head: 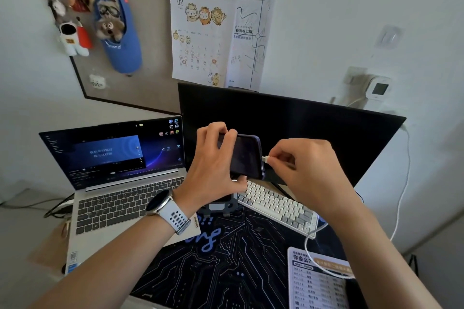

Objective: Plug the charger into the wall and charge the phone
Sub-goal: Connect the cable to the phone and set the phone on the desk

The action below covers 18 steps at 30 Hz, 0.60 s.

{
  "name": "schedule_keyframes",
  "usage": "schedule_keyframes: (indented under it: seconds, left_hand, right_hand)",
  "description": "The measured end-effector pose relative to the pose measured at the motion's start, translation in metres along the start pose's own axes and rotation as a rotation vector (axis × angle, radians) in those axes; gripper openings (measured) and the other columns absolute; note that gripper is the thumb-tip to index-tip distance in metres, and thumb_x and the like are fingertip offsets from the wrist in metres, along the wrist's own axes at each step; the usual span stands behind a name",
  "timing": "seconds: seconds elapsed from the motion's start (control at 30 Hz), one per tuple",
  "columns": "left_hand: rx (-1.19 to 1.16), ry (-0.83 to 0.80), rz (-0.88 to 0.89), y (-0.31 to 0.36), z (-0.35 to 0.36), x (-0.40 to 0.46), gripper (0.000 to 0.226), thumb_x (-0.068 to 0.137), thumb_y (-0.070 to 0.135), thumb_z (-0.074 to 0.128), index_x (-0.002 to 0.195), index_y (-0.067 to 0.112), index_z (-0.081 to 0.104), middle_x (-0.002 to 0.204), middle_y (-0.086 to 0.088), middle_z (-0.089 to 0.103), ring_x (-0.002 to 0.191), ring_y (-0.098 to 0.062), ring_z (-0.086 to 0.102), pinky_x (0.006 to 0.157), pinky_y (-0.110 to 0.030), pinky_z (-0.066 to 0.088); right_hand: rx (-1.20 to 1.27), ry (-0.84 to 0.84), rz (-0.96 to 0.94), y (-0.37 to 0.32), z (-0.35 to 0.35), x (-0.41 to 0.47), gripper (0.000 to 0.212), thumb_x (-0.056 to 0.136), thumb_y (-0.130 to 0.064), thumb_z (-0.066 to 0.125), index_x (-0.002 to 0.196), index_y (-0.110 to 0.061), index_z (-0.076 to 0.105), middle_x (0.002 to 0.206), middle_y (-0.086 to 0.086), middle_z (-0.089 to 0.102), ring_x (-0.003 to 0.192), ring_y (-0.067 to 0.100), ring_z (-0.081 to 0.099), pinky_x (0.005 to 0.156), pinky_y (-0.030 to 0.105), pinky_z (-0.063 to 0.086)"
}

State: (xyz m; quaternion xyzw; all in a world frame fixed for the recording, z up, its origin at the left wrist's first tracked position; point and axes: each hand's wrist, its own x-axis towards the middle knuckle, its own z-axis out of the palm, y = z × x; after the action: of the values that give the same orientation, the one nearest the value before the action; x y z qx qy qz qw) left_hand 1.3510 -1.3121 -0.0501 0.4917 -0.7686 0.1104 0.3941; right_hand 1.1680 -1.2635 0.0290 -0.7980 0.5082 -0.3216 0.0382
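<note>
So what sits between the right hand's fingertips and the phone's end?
In the head view, only the white cable plug. The right hand pinches it, its tip at the end of the phone held by the left hand. Whether it is seated is unclear.

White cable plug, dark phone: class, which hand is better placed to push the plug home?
Right. The right hand already pinches the white cable plug at the dark phone's end edge. The left hand is occupied gripping and steadying the phone.
</note>
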Motion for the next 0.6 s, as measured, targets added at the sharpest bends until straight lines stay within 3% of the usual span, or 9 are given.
schedule_keyframes:
  seconds: [0.27,0.43,0.6]
  left_hand:
    - [0.011,-0.003,0.022,0.003,0.002,0.001,0.075,0.058,0.048,0.065,0.118,0.012,0.041,0.117,-0.008,0.035,0.107,-0.027,0.034,0.085,-0.035,0.048]
    - [0.012,0.005,0.038,0.007,0.004,0.002,0.076,0.057,0.048,0.066,0.118,0.011,0.041,0.117,-0.007,0.034,0.106,-0.025,0.034,0.085,-0.03,0.044]
    - [0.027,-0.022,0.064,0.011,0.005,0.002,0.075,0.059,0.045,0.066,0.12,0.01,0.04,0.118,-0.01,0.036,0.108,-0.028,0.036,0.086,-0.035,0.048]
  right_hand:
    - [-0.055,-0.021,0.04,0.001,-0.002,0.001,0.011,0.087,-0.019,0.066,0.079,-0.014,0.071,0.069,-0.002,0.068,0.069,0.018,0.062,0.069,0.04,0.054]
    - [-0.091,-0.005,0.041,0.0,-0.003,-0.001,0.011,0.088,-0.017,0.065,0.079,-0.013,0.07,0.069,-0.001,0.066,0.069,0.02,0.061,0.068,0.039,0.053]
    - [-0.136,-0.036,0.051,0.001,-0.004,0.0,0.012,0.089,-0.018,0.063,0.08,-0.013,0.068,0.07,0.0,0.065,0.07,0.021,0.06,0.069,0.039,0.052]
